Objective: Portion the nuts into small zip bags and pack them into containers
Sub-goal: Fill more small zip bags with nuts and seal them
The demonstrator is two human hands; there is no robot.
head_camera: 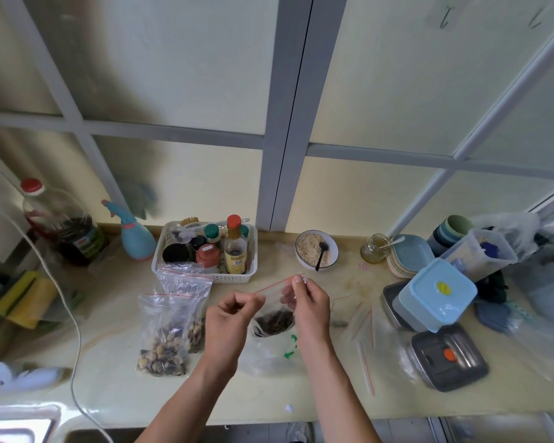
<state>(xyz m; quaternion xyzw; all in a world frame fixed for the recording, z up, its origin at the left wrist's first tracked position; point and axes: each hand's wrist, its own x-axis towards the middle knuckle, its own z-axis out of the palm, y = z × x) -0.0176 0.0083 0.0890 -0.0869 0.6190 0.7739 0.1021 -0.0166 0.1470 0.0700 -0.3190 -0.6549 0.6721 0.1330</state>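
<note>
While both hands, left point(234, 310) and right point(307, 302), pinch the red-striped mouth of the small zip bag point(274, 314) at centre frame above the worktop point(115, 388), its thin, slippery, nut-weighted film seems best held by that stiffer seal.

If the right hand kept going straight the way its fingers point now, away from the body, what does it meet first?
Apart from the small zip bag the right hand already pinches, probably the white bowl of crumbs with the black spoon, which sits just beyond the fingertips on the counter. Depth is hard to judge from one view.
</note>
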